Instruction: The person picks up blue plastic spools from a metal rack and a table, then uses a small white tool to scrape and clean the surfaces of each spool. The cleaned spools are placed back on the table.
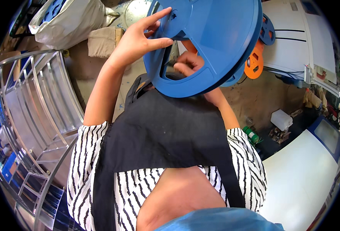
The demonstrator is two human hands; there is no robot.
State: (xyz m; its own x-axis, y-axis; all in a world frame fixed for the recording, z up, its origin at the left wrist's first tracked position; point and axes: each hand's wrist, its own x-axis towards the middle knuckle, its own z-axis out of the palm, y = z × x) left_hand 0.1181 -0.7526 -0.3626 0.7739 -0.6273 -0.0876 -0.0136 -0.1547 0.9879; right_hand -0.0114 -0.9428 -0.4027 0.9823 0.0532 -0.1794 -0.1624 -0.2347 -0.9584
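A large blue plastic reel (223,42) with wide cutouts fills the top middle, tilted in front of my chest. My left hand (139,42) is at its left side, thumb and index finger stretched apart. The index fingertip lies by the small hub hole, and the thumb tip is near the edge of a cutout. My right hand (191,63) is behind the reel, and its curled fingers show through the cutout. What those fingers hold, if anything, is hidden. The reel also covers part of my right wrist.
Orange reels (254,63) and a smaller blue reel (268,30) are beside a white machine (287,46) at right. A metal rack (43,100) stands left. Far left are a white sack (71,25) and a cardboard box (102,41). A green bottle (251,134) is lower right.
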